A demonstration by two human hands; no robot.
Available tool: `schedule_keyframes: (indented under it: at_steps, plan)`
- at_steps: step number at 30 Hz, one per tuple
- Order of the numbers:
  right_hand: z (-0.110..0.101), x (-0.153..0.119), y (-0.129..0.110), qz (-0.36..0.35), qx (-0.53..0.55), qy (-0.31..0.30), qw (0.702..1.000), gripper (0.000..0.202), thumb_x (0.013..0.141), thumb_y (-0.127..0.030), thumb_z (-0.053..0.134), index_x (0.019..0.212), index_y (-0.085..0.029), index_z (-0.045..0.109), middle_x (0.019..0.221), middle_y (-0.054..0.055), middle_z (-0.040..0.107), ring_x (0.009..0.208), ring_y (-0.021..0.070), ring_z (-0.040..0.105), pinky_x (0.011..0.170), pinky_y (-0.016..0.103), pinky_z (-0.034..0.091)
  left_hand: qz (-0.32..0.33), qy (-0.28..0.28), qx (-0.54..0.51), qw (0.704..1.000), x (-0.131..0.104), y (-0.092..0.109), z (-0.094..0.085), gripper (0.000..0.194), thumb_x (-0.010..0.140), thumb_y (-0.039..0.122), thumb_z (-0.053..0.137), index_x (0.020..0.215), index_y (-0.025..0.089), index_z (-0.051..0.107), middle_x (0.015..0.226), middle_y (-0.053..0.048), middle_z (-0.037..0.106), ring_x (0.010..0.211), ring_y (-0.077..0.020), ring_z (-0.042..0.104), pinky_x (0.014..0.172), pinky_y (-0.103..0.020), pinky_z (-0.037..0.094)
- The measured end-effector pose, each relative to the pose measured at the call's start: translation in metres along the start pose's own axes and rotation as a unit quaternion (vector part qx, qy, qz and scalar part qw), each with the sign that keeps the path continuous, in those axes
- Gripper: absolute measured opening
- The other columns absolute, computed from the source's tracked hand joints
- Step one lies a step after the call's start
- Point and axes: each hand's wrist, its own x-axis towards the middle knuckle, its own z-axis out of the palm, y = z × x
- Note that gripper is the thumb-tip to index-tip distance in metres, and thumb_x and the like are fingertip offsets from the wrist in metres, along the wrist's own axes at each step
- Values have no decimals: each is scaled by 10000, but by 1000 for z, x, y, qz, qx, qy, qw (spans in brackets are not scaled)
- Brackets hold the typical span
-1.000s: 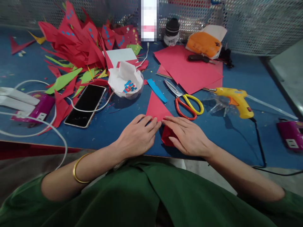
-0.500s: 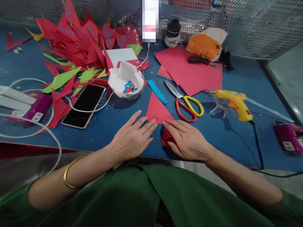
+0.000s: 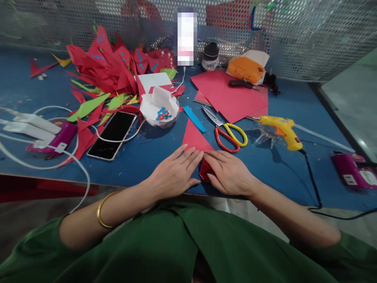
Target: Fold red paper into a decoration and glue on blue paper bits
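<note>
A piece of red paper (image 3: pixel 194 137) lies near the table's front edge, pointed at its far end and folded over at its near side. My left hand (image 3: pixel 174 171) rests flat on its left part, fingers stretched out. From the right, my right hand (image 3: pixel 229 171) presses on the fold with extended fingers, its thumb on the darker folded part. The fingertips of both hands nearly meet over the paper. Just beyond lie a blue paper strip (image 3: pixel 194 118) and scissors (image 3: pixel 225 131) with red and yellow handles.
A bowl (image 3: pixel 160 108) of small paper bits stands beyond my left hand, beside a phone (image 3: pixel 113 135) with a white cable. Cut red paper pieces (image 3: pixel 108 67) pile up at the back left. Red sheets (image 3: pixel 232 94) and a yellow glue gun (image 3: pixel 281 129) lie to the right.
My left hand has slid right along the paper, closer to my right hand. The whole view has tilted up slightly. The paper stays in place under both hands.
</note>
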Motion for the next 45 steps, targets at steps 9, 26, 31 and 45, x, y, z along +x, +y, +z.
schedule_keyframes:
  at_steps: [9, 26, 31, 45]
  plan:
    - [1, -1, -1, 0, -9, 5, 1000, 457, 930, -258, 410, 1206, 58, 590, 1139, 260, 703, 1116, 323, 650, 941, 455, 534, -3, 15, 37, 999, 4, 13, 2, 797, 976, 560, 439, 1485, -47, 349, 1468, -239, 509, 1346, -384, 496, 1177, -493, 289]
    - [0, -2, 0, 15, 1, -2, 1000, 482, 956, -267, 419, 1315, 37, 526, 1269, 246, 667, 1160, 314, 644, 945, 463, 548, -26, 26, 31, 999, -17, -7, -2, 620, 1014, 415, 420, 1426, -47, 447, 1398, -239, 579, 1298, -328, 565, 1185, -486, 297]
    - [-1, -2, -1, 21, 12, -13, 1000, 500, 953, -266, 417, 1352, 23, 505, 1274, 250, 661, 1174, 323, 636, 943, 491, 542, -44, 29, 4, 999, -16, -10, -5, 599, 1014, 409, 402, 1422, -27, 451, 1350, -227, 622, 1244, -299, 610, 1208, -500, 248]
    - [0, -1, -3, 17, 10, 8, 1000, 460, 951, -246, 422, 1298, 29, 542, 1241, 244, 680, 1152, 312, 652, 929, 469, 560, -59, 14, 9, 998, -9, -5, -16, 605, 994, 406, 465, 1447, 6, 435, 1304, -183, 666, 1144, -307, 654, 1183, -537, 272]
